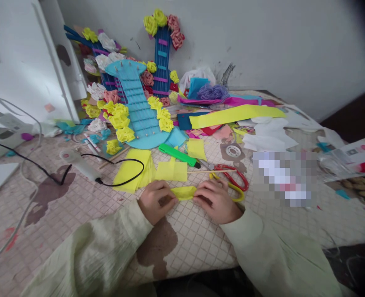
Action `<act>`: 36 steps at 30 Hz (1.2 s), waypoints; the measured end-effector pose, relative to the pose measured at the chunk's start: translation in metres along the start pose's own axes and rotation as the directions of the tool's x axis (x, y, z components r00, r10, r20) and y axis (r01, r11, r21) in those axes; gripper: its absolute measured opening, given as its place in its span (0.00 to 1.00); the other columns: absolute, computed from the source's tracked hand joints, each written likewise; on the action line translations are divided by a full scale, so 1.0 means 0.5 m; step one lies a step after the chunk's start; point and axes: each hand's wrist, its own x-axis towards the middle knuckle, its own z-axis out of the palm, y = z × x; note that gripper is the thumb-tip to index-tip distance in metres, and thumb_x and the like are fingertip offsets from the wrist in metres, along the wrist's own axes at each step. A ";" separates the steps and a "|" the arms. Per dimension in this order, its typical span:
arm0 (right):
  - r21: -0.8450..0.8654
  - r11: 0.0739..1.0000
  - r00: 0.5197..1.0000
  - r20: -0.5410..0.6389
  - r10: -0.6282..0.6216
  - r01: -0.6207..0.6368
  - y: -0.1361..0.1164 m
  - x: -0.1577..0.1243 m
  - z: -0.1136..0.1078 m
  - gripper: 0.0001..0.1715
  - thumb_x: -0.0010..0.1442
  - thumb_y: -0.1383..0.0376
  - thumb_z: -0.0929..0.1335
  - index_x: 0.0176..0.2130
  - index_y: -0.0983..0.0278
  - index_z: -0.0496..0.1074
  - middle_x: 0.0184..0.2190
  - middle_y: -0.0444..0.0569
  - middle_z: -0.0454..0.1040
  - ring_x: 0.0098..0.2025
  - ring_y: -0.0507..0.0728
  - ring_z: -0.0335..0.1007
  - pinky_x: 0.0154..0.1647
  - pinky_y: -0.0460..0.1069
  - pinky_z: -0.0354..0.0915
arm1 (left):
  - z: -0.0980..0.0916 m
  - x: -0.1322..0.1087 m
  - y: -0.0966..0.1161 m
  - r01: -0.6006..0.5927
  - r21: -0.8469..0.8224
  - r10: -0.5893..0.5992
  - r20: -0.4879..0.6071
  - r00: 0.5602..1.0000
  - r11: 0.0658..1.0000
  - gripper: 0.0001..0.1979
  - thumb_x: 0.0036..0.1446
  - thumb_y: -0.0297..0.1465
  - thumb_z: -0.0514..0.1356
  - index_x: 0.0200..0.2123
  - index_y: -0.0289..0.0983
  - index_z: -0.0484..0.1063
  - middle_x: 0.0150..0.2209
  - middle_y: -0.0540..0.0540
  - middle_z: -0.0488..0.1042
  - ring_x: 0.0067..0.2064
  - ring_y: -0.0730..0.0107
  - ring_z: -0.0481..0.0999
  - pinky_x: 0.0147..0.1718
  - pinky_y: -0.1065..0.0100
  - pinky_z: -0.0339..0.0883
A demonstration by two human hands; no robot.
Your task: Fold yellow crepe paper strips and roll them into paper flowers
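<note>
Between my two hands stretches a narrow folded piece of yellow crepe paper (184,192). My left hand (157,201) pinches its left end, and my right hand (217,200) pinches the right end. Just beyond lie yellow paper squares (171,171) and a larger yellow stack (136,171). A thin wooden stick (212,171) rests crosswise over the scissors (234,177), which have red and yellow handles and lie partly behind my right hand. A green utility knife (178,155) sits farther back.
A white glue gun (79,165) with a black cord lies at left. Behind stand a light-blue paper instrument (137,107) with yellow flowers and a dark-blue one (162,62). A long yellow strip (238,116), a tape roll (233,151) and a plastic bag (352,154) are to the right.
</note>
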 end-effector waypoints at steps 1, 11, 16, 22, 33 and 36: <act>-0.002 1.000 1.000 0.007 0.001 -0.001 0.000 0.000 0.000 0.05 0.54 0.65 0.65 0.28 0.61 0.70 0.29 0.42 0.71 0.35 0.53 0.63 0.42 0.54 0.44 | 0.001 0.000 -0.001 0.007 -0.005 -0.007 -0.001 1.000 1.000 0.06 0.49 0.31 0.57 0.24 0.36 0.71 0.27 0.47 0.68 0.30 0.69 0.68 0.30 0.66 0.62; -0.016 0.993 0.992 0.033 0.120 -0.119 -0.016 0.008 0.000 0.05 0.52 0.64 0.66 0.26 0.62 0.69 0.24 0.42 0.69 0.33 0.54 0.63 0.42 0.55 0.43 | -0.001 0.002 0.000 0.094 0.008 -0.095 0.058 0.994 0.996 0.07 0.47 0.31 0.58 0.22 0.35 0.70 0.26 0.46 0.68 0.31 0.67 0.68 0.32 0.65 0.61; -0.028 0.989 0.988 0.041 0.148 -0.147 -0.021 0.012 0.000 0.06 0.52 0.65 0.66 0.24 0.63 0.68 0.22 0.41 0.67 0.31 0.53 0.62 0.40 0.54 0.43 | -0.005 0.003 0.005 0.120 0.015 -0.121 0.055 0.991 0.993 0.07 0.47 0.31 0.58 0.21 0.35 0.70 0.24 0.47 0.68 0.29 0.69 0.67 0.30 0.67 0.60; -0.027 0.983 0.983 0.021 0.183 -0.183 -0.025 0.018 -0.001 0.08 0.50 0.65 0.67 0.21 0.63 0.68 0.20 0.40 0.66 0.29 0.52 0.62 0.39 0.53 0.43 | -0.007 0.013 0.020 0.203 0.097 -0.210 0.080 0.974 0.974 0.07 0.45 0.29 0.59 0.18 0.35 0.69 0.20 0.49 0.65 0.25 0.71 0.65 0.26 0.70 0.59; -0.048 0.983 0.984 -0.008 0.177 -0.177 -0.025 0.021 0.002 0.11 0.49 0.65 0.66 0.18 0.63 0.66 0.18 0.39 0.66 0.27 0.51 0.62 0.37 0.52 0.46 | -0.007 0.016 0.017 0.254 0.081 -0.260 0.070 0.963 0.964 0.05 0.42 0.29 0.61 0.18 0.36 0.70 0.19 0.51 0.64 0.24 0.73 0.65 0.25 0.71 0.59; -0.043 0.980 0.980 0.000 0.197 -0.197 -0.027 0.019 0.002 0.09 0.48 0.66 0.67 0.18 0.63 0.66 0.19 0.40 0.66 0.28 0.51 0.62 0.38 0.53 0.45 | -0.007 0.016 0.016 0.270 0.057 -0.273 0.069 0.960 0.961 0.04 0.42 0.29 0.61 0.19 0.36 0.70 0.20 0.51 0.65 0.24 0.73 0.65 0.24 0.71 0.59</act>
